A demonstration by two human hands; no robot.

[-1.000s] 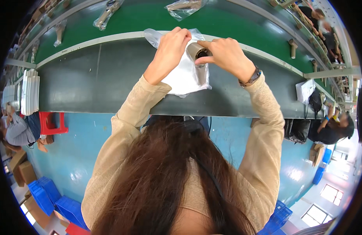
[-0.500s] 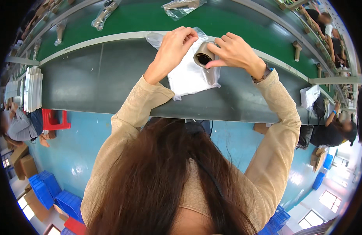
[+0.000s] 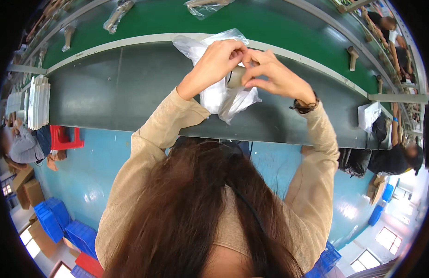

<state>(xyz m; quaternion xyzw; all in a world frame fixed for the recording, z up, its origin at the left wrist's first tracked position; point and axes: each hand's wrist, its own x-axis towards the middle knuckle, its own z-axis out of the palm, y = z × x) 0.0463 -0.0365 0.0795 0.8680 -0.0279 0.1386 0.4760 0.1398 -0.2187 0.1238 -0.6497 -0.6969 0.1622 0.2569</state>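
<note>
Ahead of me, a brown-beige hair dryer (image 3: 235,78) lies with its barrel on the bench, partly hidden by my fingers. Under and around it spreads a crumpled clear plastic bag (image 3: 214,98). My left hand (image 3: 222,58) is closed in a pinch over the upper part of the bag, though its fingertips are partly hidden. Meeting it from the other side, my right hand (image 3: 275,74) has its thumb and a finger at the right end of the dryer's barrel. Its other fingers curl close to my left fingertips.
Beyond the bench (image 3: 145,88) runs a green conveyor belt (image 3: 159,21) carrying bagged hair dryers (image 3: 117,17) and an unbagged one (image 3: 352,59). White sheets (image 3: 38,103) stand at the left end. A white bag (image 3: 368,116) lies at the right. Co-workers sit on both sides.
My right hand has come left to meet my left hand. The dryer's open end no longer faces me, and the plastic has bunched around it. Bagged dryers on the belt have shifted left.
</note>
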